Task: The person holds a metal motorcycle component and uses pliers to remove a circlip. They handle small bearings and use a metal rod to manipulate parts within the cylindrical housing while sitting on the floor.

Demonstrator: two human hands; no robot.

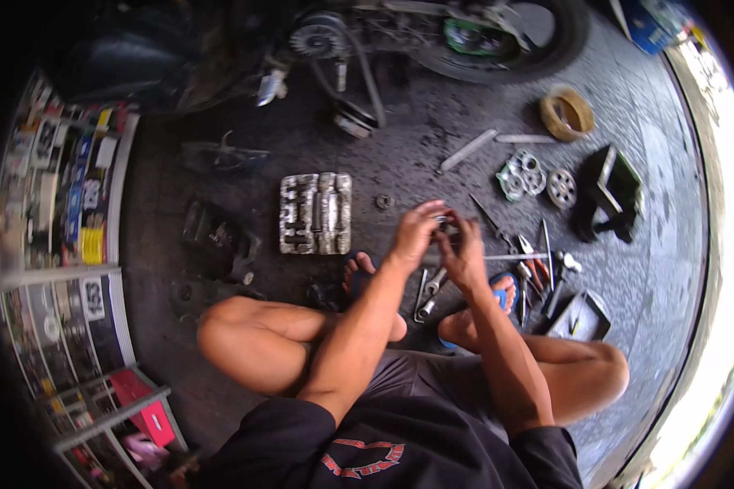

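Observation:
My left hand (416,233) and my right hand (464,254) meet in front of me above the floor, fingers curled around a small metal part (443,219). My fingers cover most of it, so its kind cannot be made out. To the left of my hands lies a silver moulded socket tray (334,213). Between that tray and my left hand sits a small round metal piece (385,201). Below my hands, by my feet, wrenches (432,293) rest on the floor. Right of my right hand are pliers (533,259) with orange handles, among several other hand tools.
A motorbike wheel (575,41) and a belt drive (359,77) stand at the far side. Toward the right are a yellowish round container (567,114), a gasket-like cover (520,176), a round plate (562,188), a dark bin (624,187) and a grey tray (599,314). Stocked shelves (122,196) line the left.

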